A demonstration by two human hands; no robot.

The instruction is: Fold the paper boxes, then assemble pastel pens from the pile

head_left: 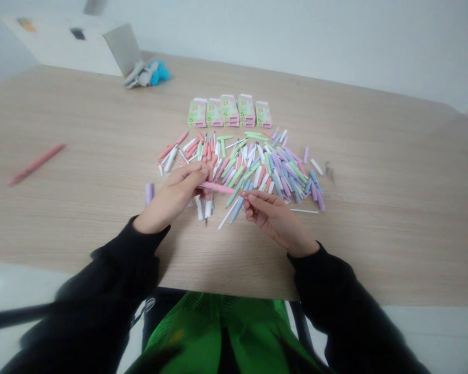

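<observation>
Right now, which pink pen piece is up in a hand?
The slim pink plastic pen barrel, pinched in the left hand. The other pink pieces are all lying on the light wooden table.

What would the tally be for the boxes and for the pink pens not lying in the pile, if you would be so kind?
Green-and-pink boxes: 5
Loose pink pen far left: 1
Pink pen in the left hand: 1
Total: 7
</observation>
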